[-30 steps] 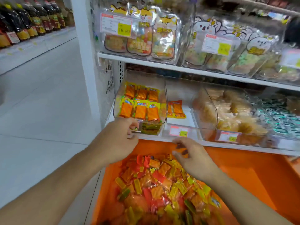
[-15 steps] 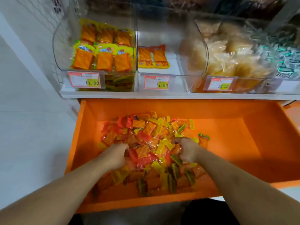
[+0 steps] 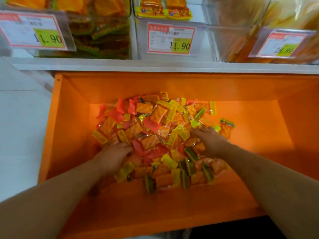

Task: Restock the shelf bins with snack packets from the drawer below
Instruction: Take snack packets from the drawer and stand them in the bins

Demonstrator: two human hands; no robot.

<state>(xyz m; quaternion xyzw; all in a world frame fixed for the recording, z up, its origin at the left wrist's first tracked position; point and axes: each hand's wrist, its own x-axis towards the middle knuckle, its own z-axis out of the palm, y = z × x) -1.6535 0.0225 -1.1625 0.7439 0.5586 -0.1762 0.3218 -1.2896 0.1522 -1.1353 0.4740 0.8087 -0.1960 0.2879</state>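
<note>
- Left hand [image 3: 113, 155] lies palm down on the near-left of the snack packets [image 3: 155, 135], fingers spread and dug in; whether it holds any, I cannot tell.
- Right hand [image 3: 209, 140] presses the pile's right side, fingers extended; grasp unclear.
- Packets heap in the orange drawer [image 3: 72, 118].
- Shelf bins [image 3: 136, 40] with price tags [image 3: 170, 38] stand beyond, on the shelf [image 3: 155, 66].
</note>
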